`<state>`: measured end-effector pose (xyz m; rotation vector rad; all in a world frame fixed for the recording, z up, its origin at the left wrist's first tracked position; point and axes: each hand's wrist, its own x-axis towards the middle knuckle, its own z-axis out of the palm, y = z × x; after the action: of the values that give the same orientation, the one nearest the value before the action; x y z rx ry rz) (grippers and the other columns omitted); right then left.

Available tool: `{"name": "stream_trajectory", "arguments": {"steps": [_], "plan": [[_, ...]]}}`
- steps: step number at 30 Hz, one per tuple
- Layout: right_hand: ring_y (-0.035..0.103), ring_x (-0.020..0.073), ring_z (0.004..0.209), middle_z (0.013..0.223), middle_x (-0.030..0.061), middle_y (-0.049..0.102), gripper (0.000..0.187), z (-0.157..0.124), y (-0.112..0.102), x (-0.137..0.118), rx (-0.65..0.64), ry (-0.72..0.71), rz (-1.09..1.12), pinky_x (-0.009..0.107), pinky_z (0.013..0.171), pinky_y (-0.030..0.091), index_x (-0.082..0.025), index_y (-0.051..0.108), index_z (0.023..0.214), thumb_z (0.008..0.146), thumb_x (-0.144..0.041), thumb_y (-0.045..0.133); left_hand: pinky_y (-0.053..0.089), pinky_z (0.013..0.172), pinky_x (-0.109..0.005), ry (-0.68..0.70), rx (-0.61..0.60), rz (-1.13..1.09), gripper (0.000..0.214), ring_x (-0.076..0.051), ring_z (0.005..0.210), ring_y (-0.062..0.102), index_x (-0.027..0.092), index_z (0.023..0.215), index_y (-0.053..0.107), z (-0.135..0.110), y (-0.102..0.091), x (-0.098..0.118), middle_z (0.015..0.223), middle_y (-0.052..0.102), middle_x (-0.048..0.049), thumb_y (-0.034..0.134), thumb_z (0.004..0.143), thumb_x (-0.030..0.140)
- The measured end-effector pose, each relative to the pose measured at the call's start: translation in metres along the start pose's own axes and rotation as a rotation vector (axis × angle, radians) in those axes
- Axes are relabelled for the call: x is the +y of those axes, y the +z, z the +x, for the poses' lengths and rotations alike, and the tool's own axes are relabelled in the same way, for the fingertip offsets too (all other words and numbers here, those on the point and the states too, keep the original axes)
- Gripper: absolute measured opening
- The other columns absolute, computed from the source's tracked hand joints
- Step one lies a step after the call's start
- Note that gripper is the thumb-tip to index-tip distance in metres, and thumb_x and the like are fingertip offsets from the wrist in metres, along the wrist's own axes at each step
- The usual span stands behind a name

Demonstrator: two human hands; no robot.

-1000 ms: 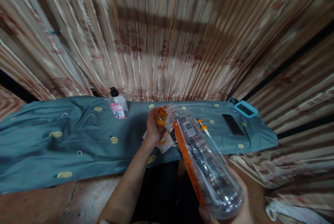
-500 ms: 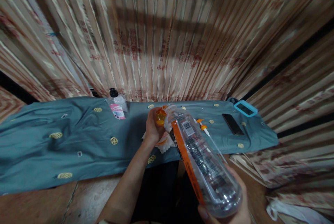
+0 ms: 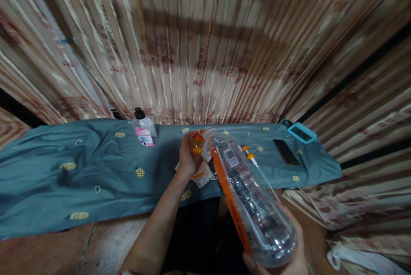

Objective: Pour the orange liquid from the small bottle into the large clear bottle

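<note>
My right hand (image 3: 290,253) grips the base of a large clear plastic bottle (image 3: 250,198) with an orange label stripe, tilted so its neck points away from me. At that neck my left hand (image 3: 189,155) is closed on the orange cap (image 3: 196,143). Both hands hover over a blue-grey cloth (image 3: 96,172) spread across a low surface. Under my left hand lies a crumpled white and orange wrapper (image 3: 204,174).
A small clear bottle with a black cap and pink label (image 3: 144,128) stands at the cloth's back. An orange-tipped tube (image 3: 253,159), a black phone (image 3: 287,152) and a blue-cased device (image 3: 301,132) lie to the right. Striped curtains (image 3: 205,44) hang behind. A white bag (image 3: 359,260) lies at bottom right.
My left hand has shifted slightly up at the bottle's neck, still on the orange cap. The bottle and my right hand have barely moved.
</note>
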<state>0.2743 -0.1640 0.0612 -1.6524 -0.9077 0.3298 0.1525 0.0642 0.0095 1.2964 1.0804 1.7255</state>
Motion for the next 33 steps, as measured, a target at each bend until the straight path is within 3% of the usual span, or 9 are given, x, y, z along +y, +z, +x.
{"name": "stream_trajectory", "arguments": {"steps": [17,23,33], "plan": [[0.069,0.0325,0.106,0.123,0.0140,0.065,0.096,-0.002,0.001,0.000,0.002,-0.021,0.022,0.037,0.088,0.051,-0.017,0.050,0.132,0.060,-0.074,0.077,0.055,0.086,-0.038,-0.017,-0.005,-0.014,0.023,-0.024,0.096,0.064,0.021,0.094,0.063,0.002,0.000,-0.002,0.096,0.069,-0.0045,0.073,0.073,0.025],[0.069,0.0312,0.103,0.122,0.0141,0.065,0.097,-0.001,0.001,0.003,-0.011,-0.014,0.036,0.035,0.085,0.051,-0.016,0.050,0.132,0.059,-0.073,0.077,0.055,0.088,-0.039,0.012,-0.014,0.023,0.032,-0.024,0.096,0.065,0.021,0.096,0.064,0.001,0.000,-0.002,0.100,0.069,-0.0053,0.078,0.068,0.027],[0.070,0.0314,0.104,0.122,0.0144,0.065,0.099,-0.002,0.002,0.000,-0.002,-0.011,0.005,0.035,0.085,0.053,-0.015,0.051,0.132,0.059,-0.076,0.076,0.057,0.083,-0.040,0.005,-0.011,-0.013,0.026,-0.025,0.095,0.066,0.023,0.097,0.064,0.002,-0.001,-0.010,0.097,0.070,-0.0048,0.074,0.074,0.030]]}}
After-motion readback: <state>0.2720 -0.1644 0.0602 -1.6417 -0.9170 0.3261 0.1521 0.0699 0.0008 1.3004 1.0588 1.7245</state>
